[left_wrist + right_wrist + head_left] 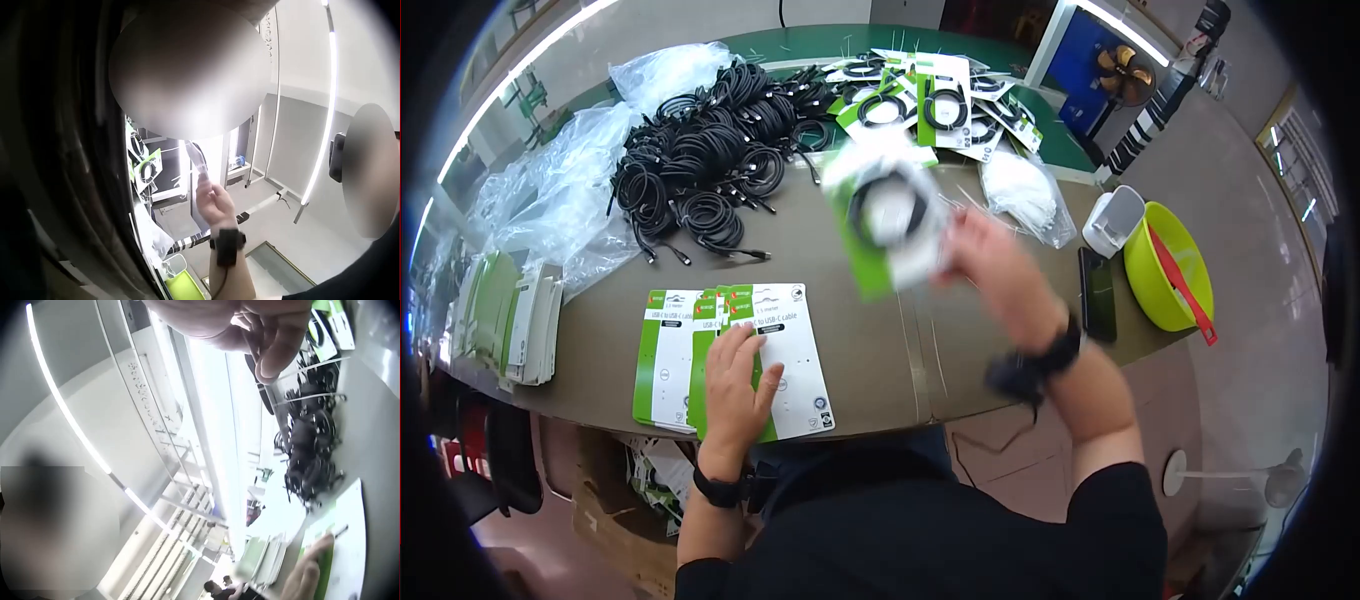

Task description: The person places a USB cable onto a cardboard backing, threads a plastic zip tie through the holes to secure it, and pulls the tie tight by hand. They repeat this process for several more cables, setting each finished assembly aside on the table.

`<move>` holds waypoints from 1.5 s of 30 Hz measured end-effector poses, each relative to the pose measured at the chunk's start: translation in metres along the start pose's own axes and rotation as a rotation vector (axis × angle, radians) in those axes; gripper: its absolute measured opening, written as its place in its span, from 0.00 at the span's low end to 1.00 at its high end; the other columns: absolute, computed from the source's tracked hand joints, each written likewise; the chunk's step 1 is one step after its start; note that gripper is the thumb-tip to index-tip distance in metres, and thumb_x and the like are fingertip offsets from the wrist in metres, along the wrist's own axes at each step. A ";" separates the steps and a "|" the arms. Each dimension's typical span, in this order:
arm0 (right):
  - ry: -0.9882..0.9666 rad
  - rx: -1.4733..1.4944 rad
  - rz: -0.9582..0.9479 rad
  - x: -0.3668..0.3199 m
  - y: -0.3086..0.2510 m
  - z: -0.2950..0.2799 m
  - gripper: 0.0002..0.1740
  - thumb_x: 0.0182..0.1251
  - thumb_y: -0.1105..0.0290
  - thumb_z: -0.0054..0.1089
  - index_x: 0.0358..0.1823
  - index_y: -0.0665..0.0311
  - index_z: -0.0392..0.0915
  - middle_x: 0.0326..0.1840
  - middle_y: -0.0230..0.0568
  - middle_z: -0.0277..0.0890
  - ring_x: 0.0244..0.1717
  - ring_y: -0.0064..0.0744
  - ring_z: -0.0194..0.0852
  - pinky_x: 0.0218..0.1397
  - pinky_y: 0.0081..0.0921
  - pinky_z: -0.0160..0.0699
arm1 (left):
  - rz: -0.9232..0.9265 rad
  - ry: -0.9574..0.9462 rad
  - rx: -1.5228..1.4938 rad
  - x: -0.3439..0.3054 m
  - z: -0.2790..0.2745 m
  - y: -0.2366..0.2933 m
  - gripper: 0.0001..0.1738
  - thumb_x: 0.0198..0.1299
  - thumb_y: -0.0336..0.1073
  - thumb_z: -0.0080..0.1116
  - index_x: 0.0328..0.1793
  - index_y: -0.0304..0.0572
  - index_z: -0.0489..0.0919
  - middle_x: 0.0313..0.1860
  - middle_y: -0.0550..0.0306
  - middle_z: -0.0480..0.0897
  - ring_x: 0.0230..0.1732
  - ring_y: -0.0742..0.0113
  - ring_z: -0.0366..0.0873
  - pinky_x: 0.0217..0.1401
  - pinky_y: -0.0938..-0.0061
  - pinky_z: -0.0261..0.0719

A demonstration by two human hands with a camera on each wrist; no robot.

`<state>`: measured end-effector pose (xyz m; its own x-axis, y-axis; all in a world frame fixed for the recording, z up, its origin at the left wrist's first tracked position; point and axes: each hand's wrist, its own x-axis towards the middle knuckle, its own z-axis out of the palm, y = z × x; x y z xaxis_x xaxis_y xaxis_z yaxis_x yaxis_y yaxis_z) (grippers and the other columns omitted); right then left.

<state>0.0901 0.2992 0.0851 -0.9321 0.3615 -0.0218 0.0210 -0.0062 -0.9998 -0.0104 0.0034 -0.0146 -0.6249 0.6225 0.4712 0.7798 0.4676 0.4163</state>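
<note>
My right hand (1000, 270) pinches the edge of a green and white cable card (905, 268) and holds it up over the middle of the table. A coiled black cable is fastened to this card, which is blurred in the head view. My left hand (735, 395) rests with its fingers extended on a fanned stack of flat USB-C cable cards (800, 350) at the table's front edge. In the right wrist view, the thumb and fingers of the right hand (269, 337) close on the card's edge. The left hand's own work is hidden in the left wrist view.
Behind the cards lies a heap of coiled black cables (720, 140). Cards with cables (945, 100) pile up at the back. Card stacks (530, 325) stand at left beside clear plastic (570, 190). A phone (1097, 295) and a lime basin (1165, 270) are at right.
</note>
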 end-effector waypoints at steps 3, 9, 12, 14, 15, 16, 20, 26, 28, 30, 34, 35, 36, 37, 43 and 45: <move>0.191 0.134 -0.187 0.101 -0.032 -0.038 0.12 0.70 0.66 0.51 0.47 0.68 0.70 0.40 0.38 0.74 0.36 0.28 0.79 0.41 0.23 0.83 | -0.002 -0.021 0.003 0.000 -0.002 0.002 0.18 0.61 0.42 0.55 0.50 0.34 0.75 0.57 0.43 0.74 0.61 0.45 0.67 0.65 0.59 0.62; 0.160 0.274 -0.088 0.155 0.030 -0.040 0.13 0.69 0.65 0.54 0.48 0.66 0.72 0.41 0.38 0.76 0.36 0.31 0.79 0.38 0.22 0.81 | -0.075 0.018 -0.171 -0.004 -0.001 -0.005 0.14 0.56 0.36 0.60 0.45 0.38 0.78 0.55 0.47 0.77 0.61 0.47 0.69 0.68 0.56 0.60; -0.073 0.138 0.064 0.102 0.050 0.022 0.13 0.68 0.65 0.56 0.49 0.65 0.75 0.40 0.35 0.79 0.34 0.24 0.78 0.35 0.18 0.78 | -0.066 0.013 -0.182 -0.002 -0.002 -0.004 0.13 0.55 0.35 0.60 0.45 0.39 0.78 0.54 0.48 0.78 0.60 0.49 0.70 0.68 0.55 0.59; -0.207 0.105 0.110 0.074 0.069 0.050 0.13 0.67 0.66 0.56 0.48 0.65 0.76 0.38 0.33 0.80 0.32 0.21 0.77 0.33 0.18 0.77 | -0.058 -0.006 -0.179 -0.003 -0.002 -0.003 0.12 0.54 0.34 0.60 0.45 0.40 0.78 0.53 0.49 0.78 0.60 0.50 0.71 0.69 0.53 0.58; -0.267 0.047 0.123 0.066 0.076 0.059 0.13 0.67 0.66 0.56 0.47 0.65 0.77 0.37 0.33 0.80 0.31 0.20 0.77 0.33 0.18 0.77 | -0.057 -0.022 -0.175 -0.003 -0.003 -0.003 0.12 0.54 0.34 0.60 0.45 0.40 0.78 0.53 0.49 0.78 0.60 0.50 0.71 0.69 0.53 0.58; -0.264 0.062 0.131 0.065 0.082 0.062 0.13 0.67 0.66 0.56 0.47 0.65 0.77 0.37 0.33 0.80 0.31 0.20 0.77 0.33 0.18 0.77 | -0.057 -0.028 -0.179 -0.002 -0.004 -0.002 0.12 0.55 0.33 0.59 0.45 0.39 0.78 0.53 0.49 0.78 0.61 0.50 0.71 0.69 0.55 0.57; -0.423 -0.234 0.010 0.071 0.108 0.071 0.13 0.67 0.67 0.56 0.48 0.66 0.77 0.35 0.33 0.79 0.30 0.19 0.76 0.32 0.18 0.77 | -0.071 -0.045 -0.170 0.001 -0.002 -0.001 0.11 0.55 0.32 0.58 0.44 0.38 0.78 0.54 0.49 0.78 0.62 0.50 0.70 0.70 0.57 0.57; -0.369 -0.143 0.093 0.076 0.102 0.062 0.14 0.67 0.68 0.55 0.50 0.68 0.75 0.36 0.33 0.78 0.30 0.17 0.74 0.32 0.15 0.76 | -0.104 -0.080 -0.102 -0.004 0.004 -0.009 0.14 0.54 0.35 0.59 0.47 0.40 0.78 0.56 0.49 0.77 0.64 0.50 0.68 0.69 0.55 0.57; -0.391 -0.150 0.099 0.075 0.098 0.062 0.14 0.67 0.68 0.55 0.50 0.68 0.75 0.35 0.33 0.78 0.30 0.17 0.74 0.32 0.15 0.76 | -0.085 -0.012 -0.001 -0.005 0.007 -0.006 0.21 0.57 0.42 0.59 0.55 0.41 0.76 0.62 0.46 0.72 0.68 0.47 0.63 0.71 0.53 0.54; -0.386 -0.165 0.093 0.074 0.099 0.064 0.14 0.67 0.68 0.55 0.50 0.68 0.75 0.35 0.33 0.78 0.30 0.17 0.74 0.32 0.15 0.76 | -0.079 -0.085 0.098 -0.003 0.004 0.002 0.24 0.57 0.43 0.59 0.57 0.42 0.75 0.64 0.45 0.70 0.69 0.48 0.61 0.71 0.52 0.53; -0.380 -0.141 0.089 0.077 0.101 0.062 0.14 0.68 0.68 0.55 0.49 0.69 0.75 0.34 0.32 0.77 0.29 0.16 0.74 0.31 0.14 0.75 | -0.019 -0.232 0.237 0.004 0.011 0.020 0.30 0.57 0.47 0.60 0.64 0.44 0.71 0.69 0.43 0.65 0.73 0.48 0.55 0.72 0.49 0.49; -0.380 -0.145 0.105 0.078 0.102 0.060 0.15 0.66 0.67 0.57 0.50 0.68 0.75 0.35 0.32 0.77 0.30 0.16 0.74 0.32 0.14 0.75 | -0.003 -0.257 0.225 0.004 0.014 0.024 0.31 0.56 0.48 0.60 0.65 0.45 0.71 0.69 0.43 0.64 0.74 0.47 0.53 0.72 0.48 0.47; -0.381 -0.147 0.121 0.080 0.103 0.060 0.16 0.65 0.66 0.59 0.50 0.68 0.75 0.36 0.33 0.76 0.31 0.16 0.74 0.33 0.15 0.75 | 0.011 -0.282 0.213 0.004 0.014 0.025 0.33 0.56 0.50 0.60 0.66 0.46 0.70 0.70 0.42 0.63 0.74 0.47 0.52 0.73 0.47 0.46; -0.385 -0.148 0.138 0.080 0.104 0.062 0.18 0.63 0.66 0.61 0.51 0.67 0.75 0.37 0.34 0.76 0.32 0.16 0.74 0.33 0.15 0.75 | 0.006 -0.286 0.228 0.006 0.010 0.024 0.33 0.56 0.50 0.60 0.66 0.46 0.70 0.70 0.42 0.63 0.74 0.47 0.52 0.73 0.47 0.46; -0.386 -0.675 -0.235 0.058 0.087 0.073 0.26 0.52 0.65 0.70 0.54 0.60 0.75 0.45 0.38 0.71 0.42 0.29 0.75 0.44 0.24 0.76 | 0.142 -0.296 0.332 0.077 -0.036 -0.017 0.30 0.52 0.41 0.62 0.64 0.48 0.71 0.68 0.39 0.63 0.72 0.39 0.54 0.70 0.47 0.52; -0.413 -0.741 -0.331 0.056 0.088 0.073 0.30 0.46 0.65 0.73 0.54 0.57 0.75 0.48 0.40 0.68 0.47 0.36 0.73 0.50 0.29 0.75 | 0.155 -0.159 0.451 0.118 -0.029 -0.061 0.25 0.49 0.33 0.60 0.58 0.47 0.75 0.65 0.39 0.66 0.70 0.39 0.57 0.67 0.47 0.58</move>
<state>0.0127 0.2506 -0.0039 -0.9843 -0.1254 0.1245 -0.1767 0.6910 -0.7009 -0.1330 0.0296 0.0379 -0.5142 0.7773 0.3623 0.8238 0.5652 -0.0433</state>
